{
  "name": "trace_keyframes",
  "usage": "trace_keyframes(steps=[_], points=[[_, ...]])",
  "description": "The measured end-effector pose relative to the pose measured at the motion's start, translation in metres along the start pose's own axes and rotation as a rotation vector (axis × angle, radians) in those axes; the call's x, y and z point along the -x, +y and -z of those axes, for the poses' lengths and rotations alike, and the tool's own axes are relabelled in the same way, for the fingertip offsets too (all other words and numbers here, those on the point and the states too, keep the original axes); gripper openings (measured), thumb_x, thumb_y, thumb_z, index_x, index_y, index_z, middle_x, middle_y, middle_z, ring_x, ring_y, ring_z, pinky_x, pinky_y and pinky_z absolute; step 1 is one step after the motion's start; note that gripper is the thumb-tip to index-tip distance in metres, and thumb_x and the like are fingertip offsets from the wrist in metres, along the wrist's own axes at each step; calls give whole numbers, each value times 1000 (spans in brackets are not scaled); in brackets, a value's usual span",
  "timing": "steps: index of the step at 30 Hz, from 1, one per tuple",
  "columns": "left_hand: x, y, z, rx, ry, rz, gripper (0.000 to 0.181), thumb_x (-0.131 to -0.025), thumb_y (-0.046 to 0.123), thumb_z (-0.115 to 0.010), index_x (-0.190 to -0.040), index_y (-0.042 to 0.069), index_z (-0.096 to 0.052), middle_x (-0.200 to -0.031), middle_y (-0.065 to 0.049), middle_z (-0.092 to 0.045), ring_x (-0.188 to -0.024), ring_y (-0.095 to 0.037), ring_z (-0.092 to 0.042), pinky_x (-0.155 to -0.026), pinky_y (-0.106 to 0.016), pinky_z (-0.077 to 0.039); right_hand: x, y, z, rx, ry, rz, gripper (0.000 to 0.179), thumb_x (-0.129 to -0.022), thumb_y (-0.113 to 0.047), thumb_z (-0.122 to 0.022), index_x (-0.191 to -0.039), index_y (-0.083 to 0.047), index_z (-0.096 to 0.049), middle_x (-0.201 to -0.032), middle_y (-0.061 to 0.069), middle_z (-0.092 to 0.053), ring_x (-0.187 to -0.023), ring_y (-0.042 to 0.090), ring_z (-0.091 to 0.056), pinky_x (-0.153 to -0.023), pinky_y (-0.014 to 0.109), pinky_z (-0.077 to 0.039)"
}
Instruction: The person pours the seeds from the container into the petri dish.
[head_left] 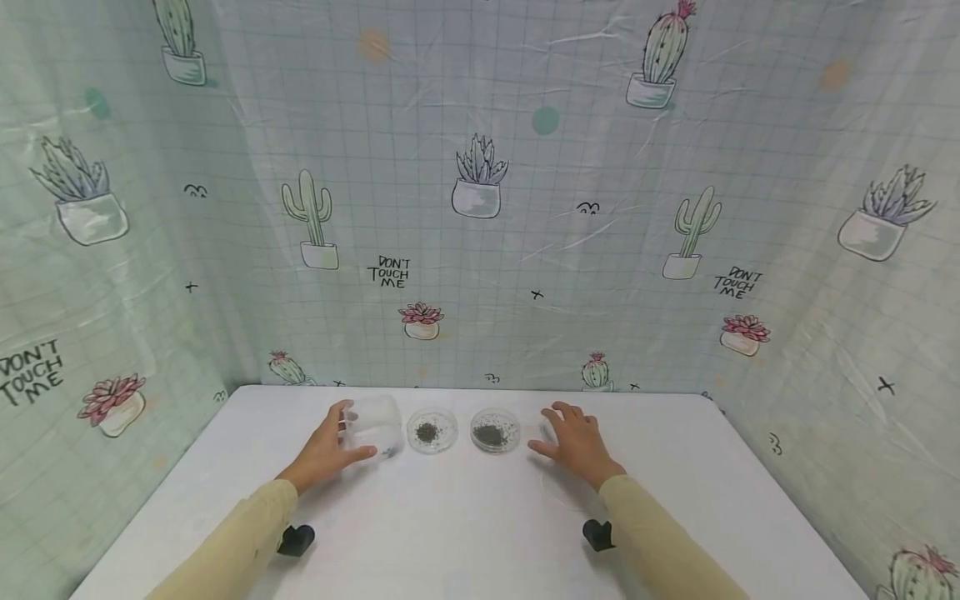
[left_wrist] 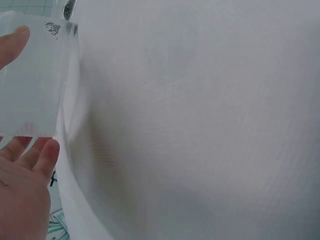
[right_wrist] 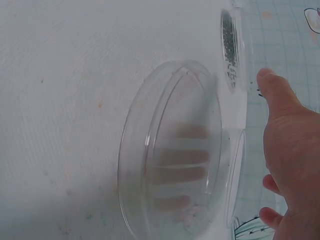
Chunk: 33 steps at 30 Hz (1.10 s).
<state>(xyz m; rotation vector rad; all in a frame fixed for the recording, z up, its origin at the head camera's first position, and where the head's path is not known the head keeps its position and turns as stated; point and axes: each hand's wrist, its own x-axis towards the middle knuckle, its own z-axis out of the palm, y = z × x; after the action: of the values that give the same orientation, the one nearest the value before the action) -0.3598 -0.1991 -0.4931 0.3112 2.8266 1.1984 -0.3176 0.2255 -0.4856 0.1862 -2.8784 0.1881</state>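
Observation:
My left hand (head_left: pixel 324 450) reaches around the left side of a clear plastic box (head_left: pixel 382 425), thumb stretched across its front and fingers at the far left side. In the left wrist view the thumb (left_wrist: pixel 15 42) overlaps the box (left_wrist: pixel 37 90), and the fingertips meet its lower edge; firm contact is unclear. Over a clear round dish (right_wrist: pixel 185 145) hovers my right hand (head_left: pixel 576 443), fingers spread and holding nothing. Faint finger shapes show in this dish. Between the hands lie two petri dishes, one (head_left: pixel 442 417) with a small dark pile, the other (head_left: pixel 495 412) with more dark grains.
All this stands near the back of a white table (head_left: pixel 450 525). Behind and beside it hangs a patterned cloth (head_left: pixel 480 267) with cactus drawings. A dark device (head_left: pixel 296 540) sits under the left forearm and another (head_left: pixel 598 534) by the right.

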Motion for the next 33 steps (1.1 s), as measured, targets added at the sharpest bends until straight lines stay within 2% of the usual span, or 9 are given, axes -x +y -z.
trace_keyframes(steps=[9, 13, 17, 27, 33], points=[[0, 15, 11, 26, 5, -6, 101, -81, 40, -76, -152, 11, -10, -148, -23, -35, -134, -45, -39, -106, -57, -42, 3, 7, 8, 6, 1, -8, 66, -83, -54, -68, -131, -10, -56, -137, 15, -51, -126, 35, -48, -97, 58, -43], [-2, 17, 13, 28, 5, -20, 104, -80, 43, -77, -152, 11, -9, -148, -22, -35, -132, -45, -41, -105, -57, -43, 4, 11, 7, -3, -8, -16, 67, -83, -55, -67, -132, -10, -56, -138, 15, -51, -127, 35, -47, -98, 58, -42], [-2, 18, 13, 28, 2, -29, 107, -79, 46, -76, -153, 10, -8, -148, -23, -34, -130, -46, -44, -104, -56, -44, 6, 15, 7, -13, -10, -20, 66, -83, -54, -67, -131, -10, -56, -137, 16, -51, -127, 35, -47, -97, 58, -42], [-4, 30, 13, 55, 11, -53, 101, -81, 38, -77, -152, 10, -11, -148, -21, -34, -136, -43, -37, -106, -55, -43, 12, 22, 10, -36, -38, -50, 67, -85, -54, -65, -132, -7, -55, -138, 18, -50, -129, 37, -45, -98, 61, -41], [-7, 36, 10, 47, 3, -56, 104, -79, 44, -77, -152, 12, -11, -149, -20, -34, -135, -42, -38, -105, -54, -44, 15, 29, 8, -39, -30, -62, 68, -85, -55, -65, -132, -7, -55, -137, 18, -51, -128, 38, -46, -97, 61, -41]])
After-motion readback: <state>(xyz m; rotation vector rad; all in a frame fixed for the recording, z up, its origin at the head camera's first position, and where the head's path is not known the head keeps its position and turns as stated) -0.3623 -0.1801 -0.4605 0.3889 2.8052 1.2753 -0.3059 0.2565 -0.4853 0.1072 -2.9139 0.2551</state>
